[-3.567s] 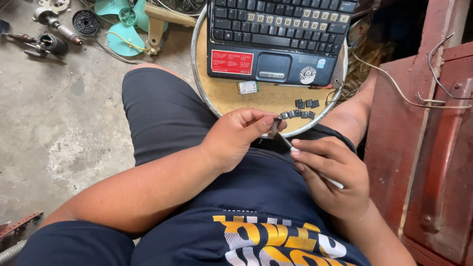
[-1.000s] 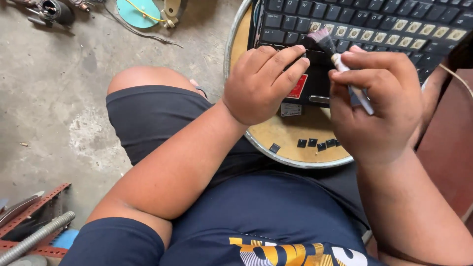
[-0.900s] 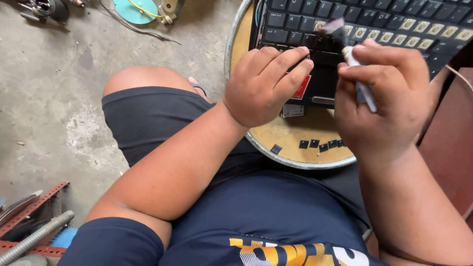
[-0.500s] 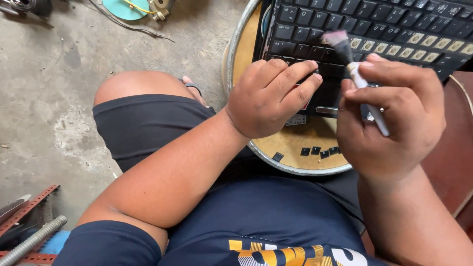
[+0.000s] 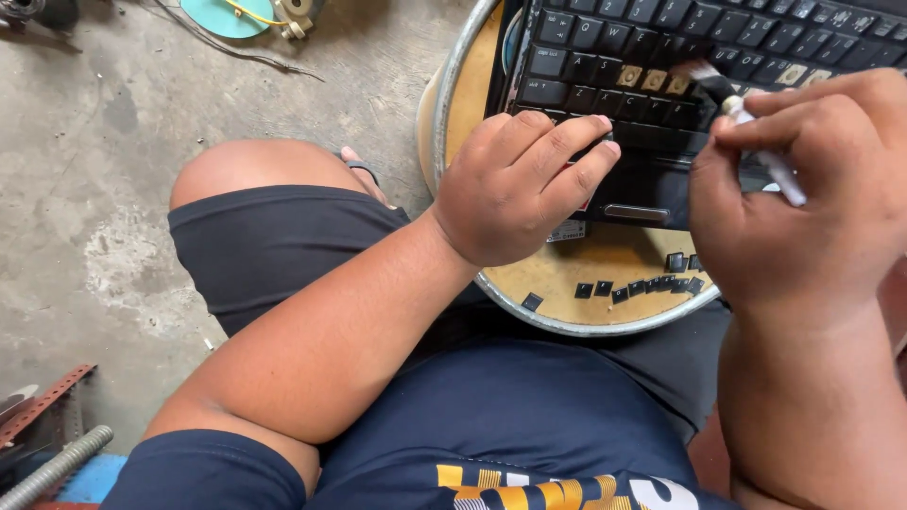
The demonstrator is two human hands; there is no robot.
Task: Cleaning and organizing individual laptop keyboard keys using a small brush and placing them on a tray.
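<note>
A black laptop (image 5: 661,66) lies on a round wooden stool top (image 5: 529,123) between my knees. Some keys are off its keyboard, leaving pale bare spots. My left hand (image 5: 520,189) rests on the laptop's front edge with fingers curled, their tips pressing the palm rest. My right hand (image 5: 803,189) holds a small brush (image 5: 746,123) with a white handle, its bristles touching the keyboard where keys are gone. Several loose black keycaps (image 5: 642,283) lie in a row on the stool near its front rim.
Bare concrete floor (image 5: 113,189) lies to the left. A turquoise disc with yellow wire (image 5: 236,14) sits at the top. A red perforated metal strip (image 5: 38,406) and a threaded rod (image 5: 57,467) lie at the bottom left.
Both hands went from my lap up to the laptop. The brush now touches the keyboard, the left hand has settled on the laptop's front edge, and my view has drawn closer.
</note>
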